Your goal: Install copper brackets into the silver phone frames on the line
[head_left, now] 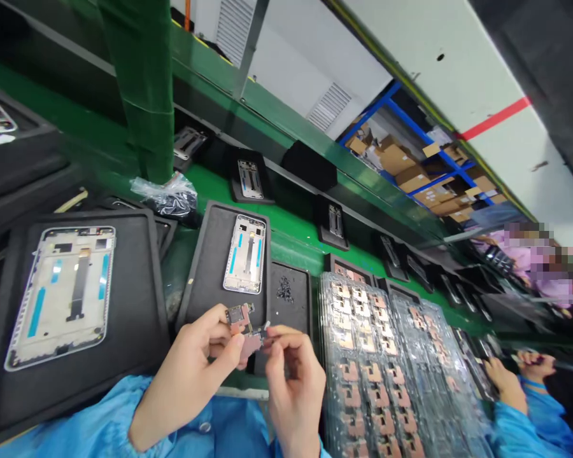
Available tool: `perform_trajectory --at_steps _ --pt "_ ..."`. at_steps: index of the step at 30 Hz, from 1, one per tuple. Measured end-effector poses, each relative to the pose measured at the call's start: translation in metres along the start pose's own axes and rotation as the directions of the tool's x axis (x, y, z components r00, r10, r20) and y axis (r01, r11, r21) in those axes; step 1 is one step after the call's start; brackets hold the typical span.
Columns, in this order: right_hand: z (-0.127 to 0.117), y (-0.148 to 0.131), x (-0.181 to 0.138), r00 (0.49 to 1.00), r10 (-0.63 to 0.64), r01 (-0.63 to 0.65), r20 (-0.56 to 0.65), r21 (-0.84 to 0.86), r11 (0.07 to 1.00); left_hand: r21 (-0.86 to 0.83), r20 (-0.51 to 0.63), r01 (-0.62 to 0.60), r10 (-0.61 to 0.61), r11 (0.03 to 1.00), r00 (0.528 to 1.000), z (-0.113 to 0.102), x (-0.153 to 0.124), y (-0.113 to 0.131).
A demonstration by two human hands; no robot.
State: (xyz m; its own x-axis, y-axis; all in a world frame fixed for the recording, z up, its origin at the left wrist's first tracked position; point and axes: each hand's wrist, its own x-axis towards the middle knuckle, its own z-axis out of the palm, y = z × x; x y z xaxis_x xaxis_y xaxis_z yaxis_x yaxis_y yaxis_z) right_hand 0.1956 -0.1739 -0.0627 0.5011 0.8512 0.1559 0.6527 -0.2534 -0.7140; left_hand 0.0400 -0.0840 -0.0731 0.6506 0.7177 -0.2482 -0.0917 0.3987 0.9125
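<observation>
My left hand [195,359] pinches a phone circuit board [241,318] with copper-coloured patches between thumb and fingers. It is held up over the front edge of a black foam tray [210,254]. At the board's right end, the fingertips of my right hand [293,372] are closed together. A tiny pale piece shows by them, too small to name. Behind my hands, a phone frame [245,254] with blue strips and a dark flex cable lies in the tray. A smaller black tray [303,280] to its right holds a heap of tiny dark parts [285,289].
Stacked clear plastic trays [332,381] of similar boards stand at my right. A larger phone frame [64,292] lies in a tray at left. A bag of black parts [172,197] sits behind. Trays line the green belt [291,222]. A co-worker's hands [506,385] are at far right.
</observation>
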Motion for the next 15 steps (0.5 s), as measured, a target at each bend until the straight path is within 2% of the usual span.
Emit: perform_trajectory --at_steps 2,5,8,10,15 --pt "0.006 -0.013 -0.009 0.998 -0.006 -0.014 0.060 0.320 0.947 0.028 -0.002 -0.004 0.004 1.000 1.000 0.001 -0.001 0.001" --pt "0.012 -0.018 -0.011 0.995 0.071 -0.096 0.070 0.477 0.874 0.080 -0.010 0.008 -0.007 0.997 1.000 0.000 -0.003 0.002" --pt "0.012 -0.016 -0.009 0.984 0.177 -0.160 0.008 0.477 0.864 0.154 -0.006 0.005 -0.004 0.988 1.000 -0.001 -0.003 0.001" --pt "0.010 -0.016 -0.010 0.979 0.203 -0.174 -0.023 0.426 0.888 0.194 -0.012 0.000 0.002 0.981 1.000 -0.002 -0.003 0.000" --pt "0.006 -0.019 -0.014 0.988 0.115 -0.087 -0.108 0.231 0.969 0.261 -0.034 0.014 -0.005 0.965 0.999 -0.002 -0.001 -0.001"
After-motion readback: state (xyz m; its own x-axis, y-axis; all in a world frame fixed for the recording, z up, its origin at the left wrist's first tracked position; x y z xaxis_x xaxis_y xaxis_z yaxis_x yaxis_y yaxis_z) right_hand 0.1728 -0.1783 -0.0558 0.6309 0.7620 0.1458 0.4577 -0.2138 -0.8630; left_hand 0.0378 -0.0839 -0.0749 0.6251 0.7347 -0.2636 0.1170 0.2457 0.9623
